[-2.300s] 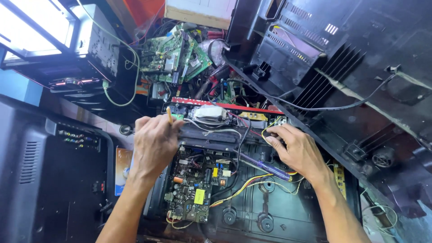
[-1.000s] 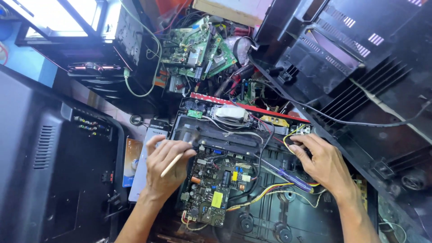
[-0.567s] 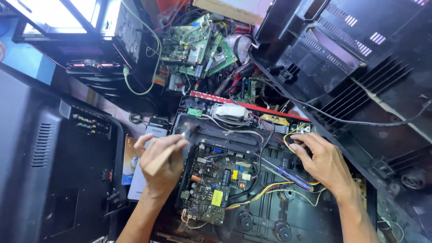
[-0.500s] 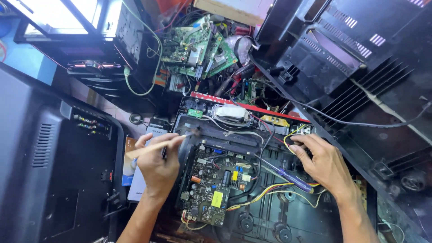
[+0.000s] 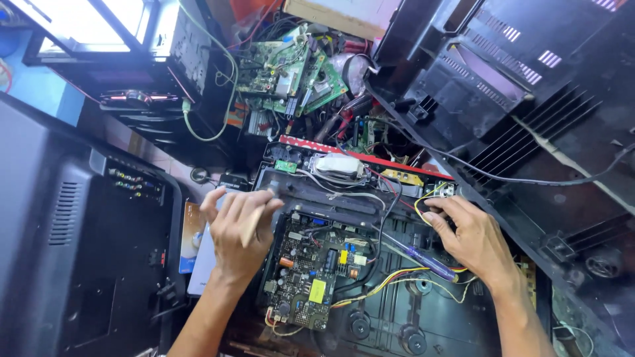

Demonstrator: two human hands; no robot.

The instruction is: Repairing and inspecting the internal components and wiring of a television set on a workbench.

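Observation:
My left hand (image 5: 235, 231) grips a thin wooden-handled brush (image 5: 253, 223), its tip near the top left corner of a dark circuit board (image 5: 311, 271) inside an opened black chassis (image 5: 390, 311). My right hand (image 5: 473, 238) rests on the chassis at the right, fingertips touching yellow wires (image 5: 426, 198) near a small connector. A purple-handled screwdriver (image 5: 423, 259) lies on the chassis just below my right hand. A white component (image 5: 338, 165) with wires sits above the board.
Black television casing (image 5: 73, 238) stands at the left, and a large black back cover (image 5: 516, 99) fills the upper right. Green circuit boards (image 5: 291, 73) and tangled cables pile up at the top. A white and blue flat item (image 5: 195, 241) lies beside the chassis.
My left hand has swung the brush from lying across the hand to pointing up at the chassis's top left edge. My right hand has barely moved.

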